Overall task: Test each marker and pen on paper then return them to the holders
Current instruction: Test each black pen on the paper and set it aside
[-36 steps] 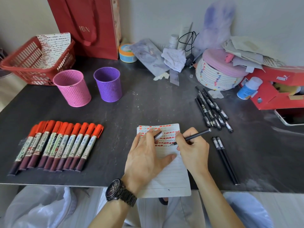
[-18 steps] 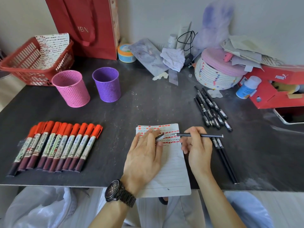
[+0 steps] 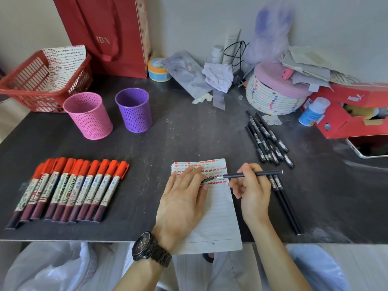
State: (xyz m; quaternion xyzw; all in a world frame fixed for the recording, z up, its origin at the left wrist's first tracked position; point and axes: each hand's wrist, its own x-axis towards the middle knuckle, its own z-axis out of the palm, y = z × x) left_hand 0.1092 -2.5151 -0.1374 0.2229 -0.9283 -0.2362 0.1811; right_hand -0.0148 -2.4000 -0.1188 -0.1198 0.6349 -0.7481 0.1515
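Note:
A lined paper [image 3: 218, 217] lies at the table's front edge, its top rows covered in orange and black test marks. My left hand [image 3: 182, 198] rests on the paper and pinches a black pen cap [image 3: 207, 180] between its fingers. My right hand [image 3: 252, 189] holds an uncapped black pen [image 3: 252, 174] level above the paper, its tip just to the right of the cap. Several orange-capped markers [image 3: 69, 190] lie in a row at the left. The pink holder [image 3: 89, 115] and purple holder [image 3: 134, 110] stand empty at the back left.
Several black pens [image 3: 266, 137] lie in a pile at the right, and two more black pens [image 3: 285, 204] lie beside my right hand. A red basket [image 3: 31, 89], a red bag [image 3: 109, 34], a woven box [image 3: 273, 95] and a red shoebox [image 3: 352, 110] line the back.
My right hand lifted the pen off the paper and turned it level, tip pointing left toward the cap in my left hand. My left hand stayed on the paper.

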